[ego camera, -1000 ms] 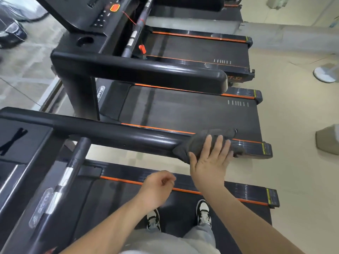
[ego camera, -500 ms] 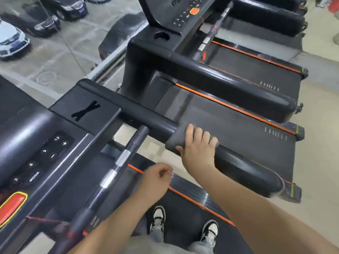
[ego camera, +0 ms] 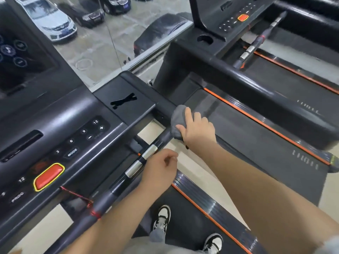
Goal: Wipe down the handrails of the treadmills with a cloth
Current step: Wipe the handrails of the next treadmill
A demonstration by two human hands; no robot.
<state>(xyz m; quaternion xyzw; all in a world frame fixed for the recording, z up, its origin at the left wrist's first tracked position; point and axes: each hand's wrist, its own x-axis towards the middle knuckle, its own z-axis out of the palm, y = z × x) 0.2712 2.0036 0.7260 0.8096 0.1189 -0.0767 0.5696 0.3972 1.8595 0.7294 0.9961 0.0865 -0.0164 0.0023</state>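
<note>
The right hand [ego camera: 199,129] curls its fingers over the grey cloth [ego camera: 178,115], gripping it on the handrail [ego camera: 165,105] just beside the console [ego camera: 73,125]. The left hand [ego camera: 159,167] hangs loosely curled and holds nothing, above the silver-banded crossbar [ego camera: 134,169], whose end touches the cloth. The neighbouring treadmill [ego camera: 256,129] stands close on the right.

- cloth [ego camera: 177,116] is mostly buried under the right hand [ego camera: 199,130], just a grey bit sticks out past the fingers [ego camera: 188,114]
- handrail [ego camera: 165,107] right under those fingers is covered up
- left hand [ego camera: 158,166]: its fingertips are tucked under, out of sight
- touchscreen [ego camera: 20,57] way off left of the fingers runs off the edge, icons too blurry to read
- both forearms [ego camera: 113,226] get cut off at the bottom edge
</note>
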